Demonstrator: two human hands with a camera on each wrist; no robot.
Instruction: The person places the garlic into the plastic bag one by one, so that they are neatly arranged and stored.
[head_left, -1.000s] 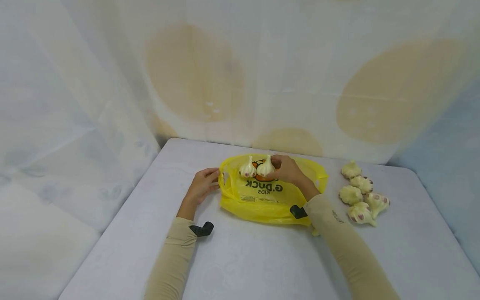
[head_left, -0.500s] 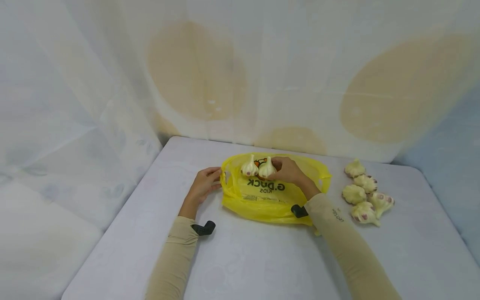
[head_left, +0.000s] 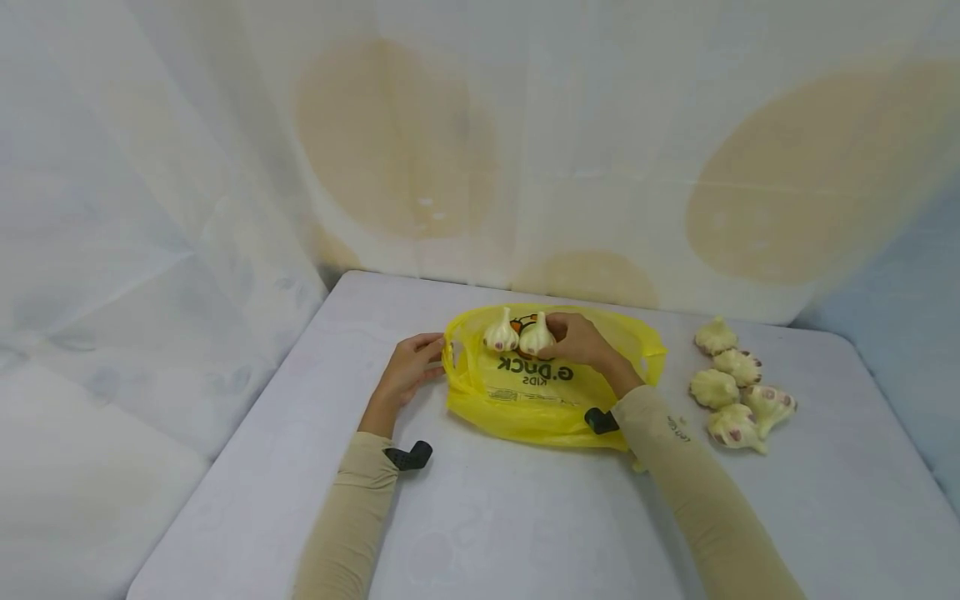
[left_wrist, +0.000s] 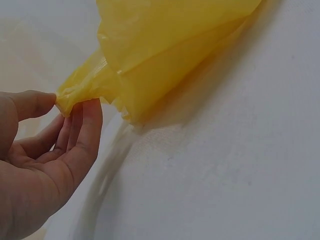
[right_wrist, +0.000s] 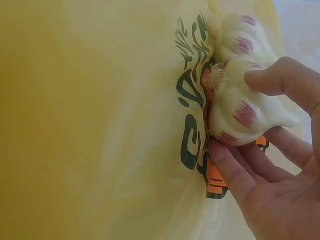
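Note:
A yellow plastic bag (head_left: 517, 417) printed with a duck and "G.DUCK KIDS" lies opened on the table. My left hand (head_left: 408, 367) pinches the bag's left handle between thumb and fingers, clearly seen in the left wrist view on the yellow plastic (left_wrist: 82, 87). My right hand (head_left: 581, 343) holds a garlic bulb (head_left: 537, 337) over the printed side, stem up in the head view. Right beside it on the left sits a second garlic bulb (head_left: 501, 332). In the right wrist view, thumb and fingers grip the held bulb (right_wrist: 245, 107), which has purple streaks and fine roots.
Several more garlic bulbs (head_left: 738, 408) lie clustered on the white table (head_left: 480, 533) to the right of the bag. Pale curtains (head_left: 585, 150) hang behind and at both sides of the table. Black wrist mounts (head_left: 409, 455) stick out from the sleeves.
The view has shifted slightly, so everything sits a little further right in it. Both hands keep their holds, and bag and bulbs stay in the same arrangement.

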